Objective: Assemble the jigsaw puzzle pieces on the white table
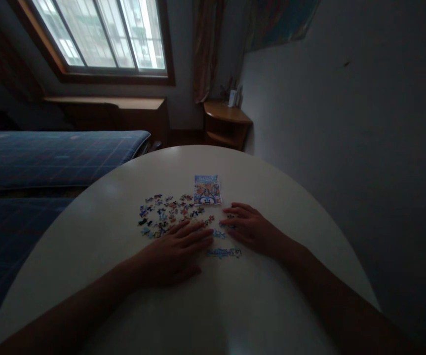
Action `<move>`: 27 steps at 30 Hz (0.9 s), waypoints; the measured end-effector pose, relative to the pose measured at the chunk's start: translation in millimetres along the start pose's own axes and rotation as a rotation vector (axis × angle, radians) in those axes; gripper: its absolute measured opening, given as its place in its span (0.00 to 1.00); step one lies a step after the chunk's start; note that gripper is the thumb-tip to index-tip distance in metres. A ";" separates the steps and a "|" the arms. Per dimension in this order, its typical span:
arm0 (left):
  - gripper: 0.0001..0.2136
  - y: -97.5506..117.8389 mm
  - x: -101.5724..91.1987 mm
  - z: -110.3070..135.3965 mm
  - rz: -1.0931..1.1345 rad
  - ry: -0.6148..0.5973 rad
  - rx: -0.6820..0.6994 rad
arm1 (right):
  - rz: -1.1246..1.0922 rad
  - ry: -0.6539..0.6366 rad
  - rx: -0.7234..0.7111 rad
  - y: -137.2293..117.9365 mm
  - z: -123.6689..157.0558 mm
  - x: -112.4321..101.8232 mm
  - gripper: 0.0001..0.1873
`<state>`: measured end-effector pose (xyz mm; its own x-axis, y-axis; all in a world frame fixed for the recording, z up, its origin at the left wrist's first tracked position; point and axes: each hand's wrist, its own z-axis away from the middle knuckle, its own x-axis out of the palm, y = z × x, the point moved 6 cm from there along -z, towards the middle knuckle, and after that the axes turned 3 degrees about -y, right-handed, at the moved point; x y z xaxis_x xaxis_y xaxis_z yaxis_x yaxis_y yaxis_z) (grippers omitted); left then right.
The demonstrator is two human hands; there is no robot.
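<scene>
Loose jigsaw puzzle pieces (171, 211) in mixed colours lie spread on the round white table (257, 296). My left hand (177, 251) rests flat over the near edge of that spread, fingers stretched out, hiding some pieces. Across from it, my right hand (251, 228) lies with its fingers apart, its fingertips by a few pieces that it partly covers. A light-blue piece (218, 233) sits between the two hands. Nearer to me is a short joined strip of puzzle pieces (223, 253). Beyond the hands lies a small colourful picture sheet or packet (207, 190) with a blue cartoon figure.
A bed with a blue plaid cover (57, 158) stands left of the table. A wooden desk (138, 102) is under the barred window (105, 34). A corner shelf (229, 113) holds small items, and a pale wall (346, 138) runs along the right.
</scene>
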<state>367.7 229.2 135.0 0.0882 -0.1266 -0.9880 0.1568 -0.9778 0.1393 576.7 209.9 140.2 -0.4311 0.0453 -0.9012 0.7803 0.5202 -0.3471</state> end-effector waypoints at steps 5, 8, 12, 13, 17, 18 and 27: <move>0.28 5.7 -2.9 -1.6 0.052 0.028 0.011 | -0.013 -0.001 -0.009 -3.4 0.2 1.0 0.10; 0.22 0.1 -6.6 -0.9 0.055 0.113 -0.018 | -0.013 -0.005 -0.024 -7.1 1.2 0.3 0.13; 0.14 -13.7 -11.4 3.6 0.041 0.224 -0.101 | -0.020 -0.029 -0.058 -19.3 2.0 0.5 0.19; 0.14 -16.3 -11.1 4.7 0.042 0.228 -0.109 | -0.022 -0.038 -0.070 -23.0 2.0 1.3 0.21; 0.13 -20.0 -8.8 5.8 0.031 0.223 -0.099 | -0.021 -0.068 -0.094 -32.7 1.2 6.8 0.26; 0.12 -19.5 -9.0 5.4 0.024 0.228 -0.093 | -0.020 -0.072 -0.095 -33.7 0.8 8.0 0.27; 0.09 -15.7 -16.0 8.0 -0.004 0.232 -0.020 | 0.010 -0.085 -0.099 -34.5 1.8 8.7 0.22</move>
<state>356.0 245.1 148.1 0.3108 -0.0785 -0.9472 0.1771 -0.9743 0.1389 546.8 190.8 143.9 -0.3807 -0.0194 -0.9245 0.7336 0.6022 -0.3148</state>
